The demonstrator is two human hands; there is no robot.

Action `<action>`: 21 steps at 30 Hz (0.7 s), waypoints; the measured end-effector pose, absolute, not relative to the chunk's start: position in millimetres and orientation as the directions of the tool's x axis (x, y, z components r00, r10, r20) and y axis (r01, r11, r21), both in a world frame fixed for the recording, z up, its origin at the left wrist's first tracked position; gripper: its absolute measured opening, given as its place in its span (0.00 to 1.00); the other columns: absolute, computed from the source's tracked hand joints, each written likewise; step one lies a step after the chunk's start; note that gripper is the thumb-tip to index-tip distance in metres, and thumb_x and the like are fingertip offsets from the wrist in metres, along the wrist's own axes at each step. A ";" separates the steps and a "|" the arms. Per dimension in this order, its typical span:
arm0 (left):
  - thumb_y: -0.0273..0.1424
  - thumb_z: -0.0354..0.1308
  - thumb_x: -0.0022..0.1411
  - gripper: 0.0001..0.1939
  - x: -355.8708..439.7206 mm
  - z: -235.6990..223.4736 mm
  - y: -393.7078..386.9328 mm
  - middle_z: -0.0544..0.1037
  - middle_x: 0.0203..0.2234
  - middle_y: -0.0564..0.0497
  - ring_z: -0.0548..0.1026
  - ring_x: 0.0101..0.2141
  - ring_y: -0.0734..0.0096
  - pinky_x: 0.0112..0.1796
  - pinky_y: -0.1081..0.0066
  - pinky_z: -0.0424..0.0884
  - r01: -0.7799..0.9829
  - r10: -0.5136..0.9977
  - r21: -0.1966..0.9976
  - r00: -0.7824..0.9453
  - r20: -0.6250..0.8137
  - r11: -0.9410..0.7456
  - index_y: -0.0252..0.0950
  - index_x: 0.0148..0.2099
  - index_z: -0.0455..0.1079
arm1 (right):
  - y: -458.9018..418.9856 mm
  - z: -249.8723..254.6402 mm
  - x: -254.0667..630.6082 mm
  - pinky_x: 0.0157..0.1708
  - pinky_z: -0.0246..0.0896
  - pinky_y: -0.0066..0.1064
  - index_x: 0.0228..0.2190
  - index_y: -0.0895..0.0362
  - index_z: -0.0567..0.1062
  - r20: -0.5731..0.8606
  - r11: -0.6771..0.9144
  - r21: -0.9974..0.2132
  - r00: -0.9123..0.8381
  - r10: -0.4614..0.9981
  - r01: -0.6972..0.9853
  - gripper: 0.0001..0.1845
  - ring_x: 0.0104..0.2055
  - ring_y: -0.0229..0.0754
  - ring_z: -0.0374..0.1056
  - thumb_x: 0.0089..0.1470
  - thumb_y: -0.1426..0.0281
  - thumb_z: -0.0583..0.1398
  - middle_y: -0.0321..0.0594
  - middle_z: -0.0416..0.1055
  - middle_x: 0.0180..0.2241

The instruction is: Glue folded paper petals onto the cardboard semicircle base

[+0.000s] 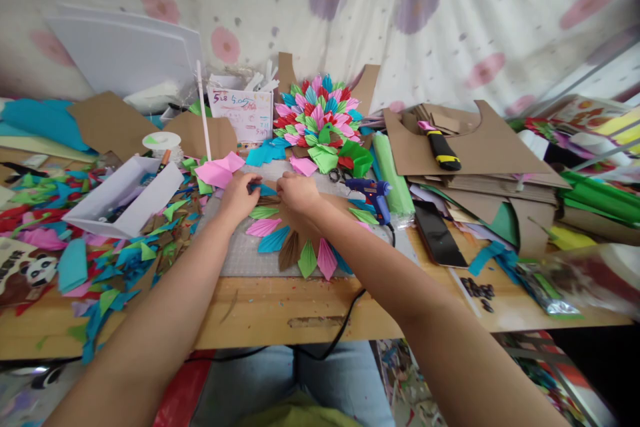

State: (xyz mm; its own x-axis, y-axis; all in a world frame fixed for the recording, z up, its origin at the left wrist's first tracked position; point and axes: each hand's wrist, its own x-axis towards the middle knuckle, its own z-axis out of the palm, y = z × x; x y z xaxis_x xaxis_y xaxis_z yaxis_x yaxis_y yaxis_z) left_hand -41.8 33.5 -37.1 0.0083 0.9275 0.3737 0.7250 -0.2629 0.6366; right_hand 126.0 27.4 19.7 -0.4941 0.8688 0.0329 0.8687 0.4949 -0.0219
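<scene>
My left hand (pixel 241 193) is curled at the left edge of the cardboard piece (pixel 295 221), its fingertips closed on a pleated blue paper leaf (pixel 267 191). My right hand (pixel 296 190) bends over the inner end of that leaf, fingers pressed together on the cardboard; what lies under them is hidden. Pleated paper leaves in green, pink, blue and brown fan out around the cardboard edge, among them a pink leaf (pixel 327 260) and a brown leaf (pixel 289 250). All of this lies on a grey cutting mat (pixel 240 260).
A blue glue gun (pixel 370 195) stands right of my hands, its cable running off the table front. Behind is a colourful paper-leaf peacock (pixel 320 117). A white box (pixel 125 197) and paper scraps lie left; a phone (pixel 439 233), stacked cardboard (pixel 465 147) and a cutter (pixel 443 150) lie right.
</scene>
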 end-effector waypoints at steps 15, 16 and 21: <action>0.22 0.49 0.51 0.14 -41.1 -26.9 28.3 0.78 0.35 0.48 0.74 0.39 0.65 0.43 0.64 0.69 0.736 0.886 0.650 -0.154 0.437 -0.192 0.35 0.41 0.68 | 28.2 13.3 131.2 0.39 0.60 0.30 0.38 0.54 0.75 0.062 0.474 -0.117 -0.470 0.880 0.873 0.12 0.45 0.43 0.67 0.56 0.69 0.53 0.43 0.70 0.42; 0.22 0.49 0.51 0.14 -41.5 -27.1 27.8 0.77 0.35 0.48 0.74 0.39 0.65 0.43 0.64 0.69 0.741 0.884 0.648 -0.169 0.435 -0.177 0.35 0.41 0.68 | 28.5 12.4 131.3 0.39 0.60 0.30 0.38 0.54 0.75 0.066 0.477 -0.116 -0.472 0.879 0.871 0.12 0.45 0.43 0.67 0.56 0.69 0.53 0.43 0.70 0.42; 0.24 0.49 0.54 0.12 -42.2 -23.4 21.7 0.76 0.34 0.49 0.74 0.36 0.64 0.40 0.64 0.69 0.760 0.853 0.646 -0.293 0.432 -0.066 0.38 0.41 0.67 | 29.5 9.0 133.2 0.40 0.59 0.29 0.38 0.54 0.75 0.083 0.480 -0.129 -0.473 0.877 0.868 0.12 0.45 0.42 0.66 0.56 0.69 0.53 0.42 0.70 0.42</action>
State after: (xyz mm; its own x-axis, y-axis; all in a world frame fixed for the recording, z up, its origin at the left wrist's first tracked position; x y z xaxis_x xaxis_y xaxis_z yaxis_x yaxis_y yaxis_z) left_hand -42.2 21.7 -23.4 -0.2929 0.8529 0.4322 0.7601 -0.0665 0.6464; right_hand 133.2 29.5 9.0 -0.4731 0.8770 0.0833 0.8676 0.4803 -0.1291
